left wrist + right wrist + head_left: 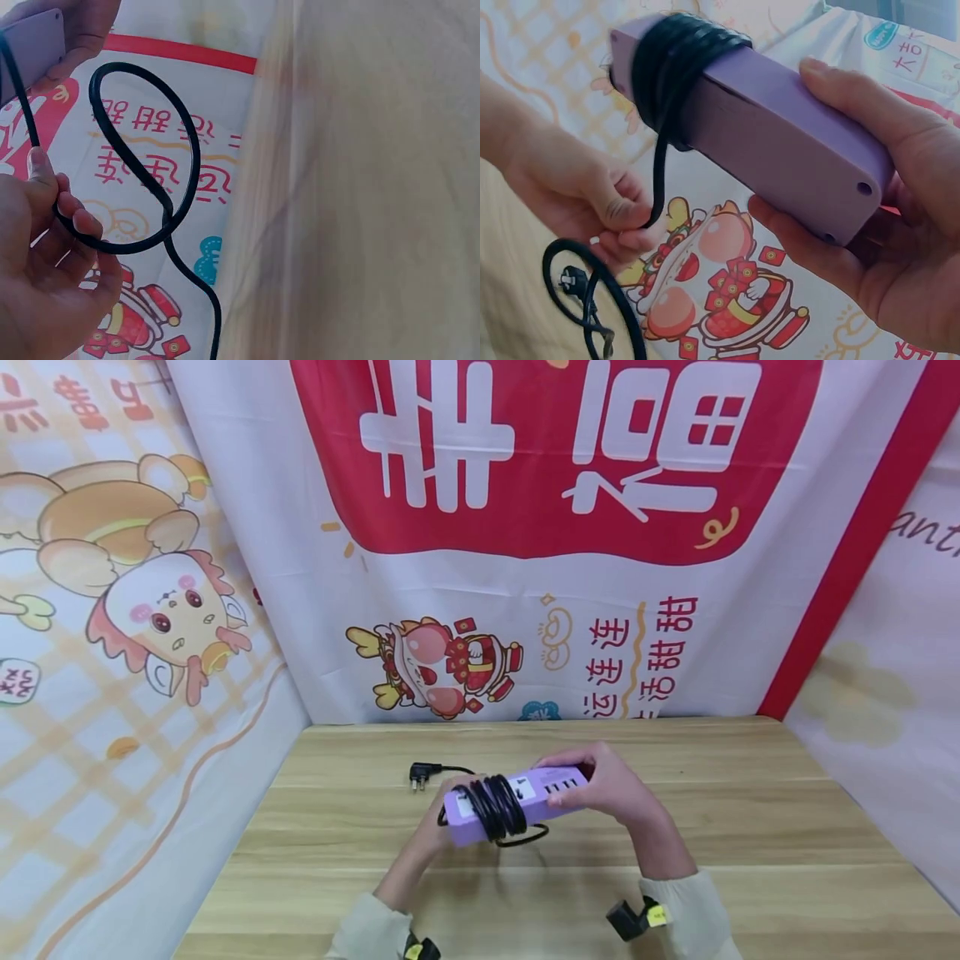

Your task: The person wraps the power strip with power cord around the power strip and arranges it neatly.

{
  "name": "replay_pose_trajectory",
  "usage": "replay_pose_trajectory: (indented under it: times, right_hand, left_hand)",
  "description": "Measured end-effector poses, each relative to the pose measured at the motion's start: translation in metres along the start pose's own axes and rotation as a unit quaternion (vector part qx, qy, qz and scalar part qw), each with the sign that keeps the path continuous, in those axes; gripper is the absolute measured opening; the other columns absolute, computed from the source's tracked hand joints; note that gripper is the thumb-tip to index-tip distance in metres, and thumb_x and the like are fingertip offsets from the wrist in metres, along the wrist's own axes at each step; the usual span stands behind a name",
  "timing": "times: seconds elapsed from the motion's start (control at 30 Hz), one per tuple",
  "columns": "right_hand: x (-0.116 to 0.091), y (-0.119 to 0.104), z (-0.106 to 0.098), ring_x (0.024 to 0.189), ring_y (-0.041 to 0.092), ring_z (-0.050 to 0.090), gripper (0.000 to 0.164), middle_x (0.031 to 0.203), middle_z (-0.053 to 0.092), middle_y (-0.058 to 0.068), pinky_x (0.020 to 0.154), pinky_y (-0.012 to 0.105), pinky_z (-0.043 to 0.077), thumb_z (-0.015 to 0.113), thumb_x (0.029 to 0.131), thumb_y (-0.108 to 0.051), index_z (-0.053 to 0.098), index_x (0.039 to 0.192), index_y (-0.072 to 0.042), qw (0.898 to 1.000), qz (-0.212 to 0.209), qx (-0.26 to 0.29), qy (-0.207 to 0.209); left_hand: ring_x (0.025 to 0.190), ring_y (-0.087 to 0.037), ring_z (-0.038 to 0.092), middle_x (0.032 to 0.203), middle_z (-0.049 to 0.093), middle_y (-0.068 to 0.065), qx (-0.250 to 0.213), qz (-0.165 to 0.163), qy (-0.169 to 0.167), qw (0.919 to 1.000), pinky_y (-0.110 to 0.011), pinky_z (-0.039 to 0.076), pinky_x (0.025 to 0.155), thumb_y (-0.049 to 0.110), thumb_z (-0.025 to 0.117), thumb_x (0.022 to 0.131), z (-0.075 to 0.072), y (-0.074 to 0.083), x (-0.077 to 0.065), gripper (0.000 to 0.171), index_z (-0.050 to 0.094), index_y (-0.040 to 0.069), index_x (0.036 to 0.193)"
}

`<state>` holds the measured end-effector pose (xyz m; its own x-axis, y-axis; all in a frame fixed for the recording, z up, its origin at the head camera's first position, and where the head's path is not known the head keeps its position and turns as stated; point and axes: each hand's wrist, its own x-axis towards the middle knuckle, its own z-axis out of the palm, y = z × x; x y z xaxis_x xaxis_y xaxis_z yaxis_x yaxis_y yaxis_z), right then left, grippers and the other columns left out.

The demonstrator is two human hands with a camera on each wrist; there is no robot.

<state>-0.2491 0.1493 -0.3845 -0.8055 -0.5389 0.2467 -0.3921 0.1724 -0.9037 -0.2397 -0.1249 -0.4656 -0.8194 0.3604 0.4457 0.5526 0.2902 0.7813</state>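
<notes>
A purple power strip (537, 811) is held up over the table, with turns of its black cord (501, 807) wound round one half. My right hand (617, 787) grips the other end, thumb on one side and fingers on the opposite side, as the right wrist view shows. Below the coils, my left hand (592, 191) pinches the cord between thumb and fingers. From there a loose loop (196, 154) hangs in the left wrist view. The cord's free end carries a black plug (423, 772), seen beyond the left hand. Part of the left hand is hidden behind the strip in the head view.
The wooden table (750, 827) runs beneath both hands. Printed cloth (480, 585) hangs behind it, with more cloth on the left (172, 760) and right. Dark devices (628, 921) are strapped at both sleeves.
</notes>
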Motion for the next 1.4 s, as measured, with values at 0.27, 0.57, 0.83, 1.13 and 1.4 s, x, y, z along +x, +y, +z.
replay_pose_trajectory:
  times: [0.27,0.57,0.83,1.13,1.4]
  right_hand:
    - [0.000,-0.003,0.005,0.076,0.015,0.066,0.036,0.096,0.076,-0.001,0.063,0.030,0.057,0.089,0.074,-0.025,0.077,0.108,-0.019,0.993,-0.030,-0.079,-0.086]
    - [-0.002,-0.010,0.013,0.079,0.005,0.064,0.050,0.101,0.077,-0.004,0.067,0.022,0.054,0.088,0.070,-0.049,0.077,0.108,-0.019,0.969,-0.029,-0.220,-0.105]
    - [0.001,-0.005,0.014,0.081,0.006,0.063,0.055,0.102,0.076,-0.002,0.070,0.021,0.053,0.089,0.068,-0.049,0.077,0.111,-0.017,0.956,0.019,-0.281,-0.078]
    - [0.002,-0.001,0.011,0.082,0.007,0.061,0.055,0.102,0.075,-0.002,0.073,0.025,0.052,0.091,0.066,-0.044,0.076,0.112,-0.016,0.944,0.042,-0.328,-0.003]
    - [0.006,0.007,0.011,0.086,0.015,0.065,0.059,0.108,0.075,0.007,0.076,0.032,0.055,0.091,0.068,-0.039,0.074,0.117,-0.012,0.935,0.048,-0.330,0.124]
  left_hand:
    - [0.073,0.000,0.062,0.078,0.073,0.002,0.068,0.002,0.000,0.9977,-0.024,0.054,0.070,0.005,0.077,0.081,-0.009,0.001,0.016,0.007,0.074,0.011,0.082]
    - [0.061,0.000,0.058,0.073,0.070,0.008,0.132,0.022,0.019,0.9909,-0.020,0.051,0.054,0.013,0.085,0.078,-0.012,0.022,0.015,0.010,0.076,0.018,0.077]
    - [0.066,-0.001,0.062,0.079,0.074,0.000,0.150,-0.030,0.024,0.9879,-0.018,0.054,0.060,0.013,0.075,0.089,-0.008,0.042,0.016,0.004,0.073,0.012,0.085]
    - [0.073,-0.010,0.067,0.088,0.073,-0.006,0.121,-0.106,-0.014,0.9869,-0.017,0.055,0.063,0.009,0.061,0.098,-0.008,0.060,0.016,0.016,0.073,0.003,0.106]
    - [0.061,-0.012,0.063,0.088,0.070,-0.015,0.006,-0.133,-0.021,0.9909,-0.024,0.055,0.054,0.005,0.057,0.099,-0.002,0.083,0.010,0.029,0.063,-0.001,0.127]
